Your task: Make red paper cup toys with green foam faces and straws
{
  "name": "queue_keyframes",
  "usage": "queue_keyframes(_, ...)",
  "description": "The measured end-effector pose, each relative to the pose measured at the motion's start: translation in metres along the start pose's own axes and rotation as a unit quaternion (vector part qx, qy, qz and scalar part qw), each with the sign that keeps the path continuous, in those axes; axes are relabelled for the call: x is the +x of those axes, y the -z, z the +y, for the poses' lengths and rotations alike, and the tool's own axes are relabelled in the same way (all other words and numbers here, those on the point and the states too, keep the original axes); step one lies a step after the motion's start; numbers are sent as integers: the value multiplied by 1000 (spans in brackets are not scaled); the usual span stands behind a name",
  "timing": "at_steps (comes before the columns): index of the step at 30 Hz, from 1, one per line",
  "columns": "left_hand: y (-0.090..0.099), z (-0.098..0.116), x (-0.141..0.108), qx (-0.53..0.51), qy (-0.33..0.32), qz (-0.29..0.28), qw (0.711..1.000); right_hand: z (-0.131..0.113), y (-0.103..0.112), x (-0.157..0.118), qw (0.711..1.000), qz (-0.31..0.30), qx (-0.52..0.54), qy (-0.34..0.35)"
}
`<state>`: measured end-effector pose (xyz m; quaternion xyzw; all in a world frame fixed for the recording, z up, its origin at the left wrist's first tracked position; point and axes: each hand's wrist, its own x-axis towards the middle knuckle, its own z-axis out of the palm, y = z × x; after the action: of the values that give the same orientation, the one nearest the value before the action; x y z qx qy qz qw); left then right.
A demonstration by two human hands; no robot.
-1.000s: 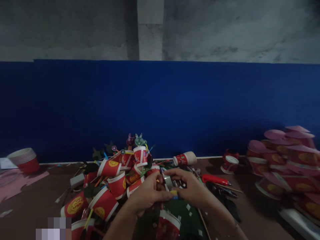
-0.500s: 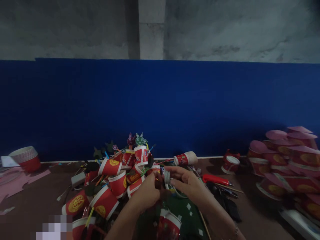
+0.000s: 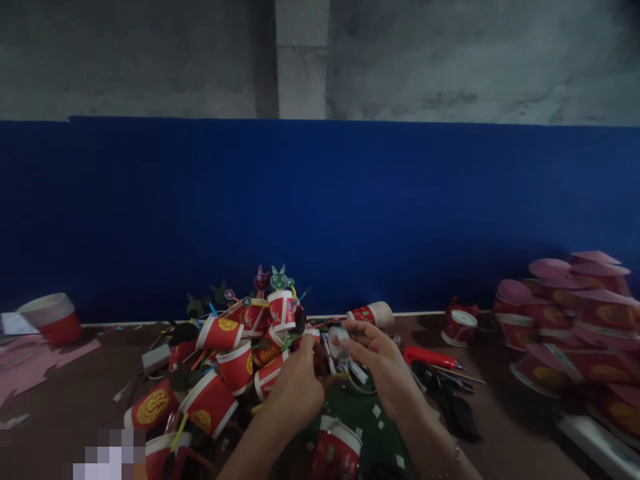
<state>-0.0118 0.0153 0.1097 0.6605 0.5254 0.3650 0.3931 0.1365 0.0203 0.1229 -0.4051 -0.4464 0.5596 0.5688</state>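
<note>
My right hand grips a small roll of clear tape between thumb and fingers, with its round side turned partly toward me. To its left, my left hand is closed, thumb and fingers pressed together; whatever they pinch is too small to make out. A gap separates the two hands. Below them, a red paper cup lies on a dark green mat dotted with small white squares. Beside my left hand, several red cups with yellow prints are heaped together.
Rabbit cut-outs top the heap. Stacked cups lie at the back; another stack stands far left by pink paper. A red-handled cutter and black scissors-like tools lie right. Pink-topped cups are piled far right.
My hands have moved apart slightly. The tape roll has turned from showing its ridged side to a rounder face, and my right fingers have opened a little around it.
</note>
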Motion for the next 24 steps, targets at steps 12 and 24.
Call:
queue_keyframes(12, 8, 14, -12, 109, -125, -52, 985, 12, 8, 13, 999, 23, -11, -26)
queue_keyframes(24, 7, 3, -1, 48, -71, -20, 996, 0, 1, -2, 1000, -18, 14, -1)
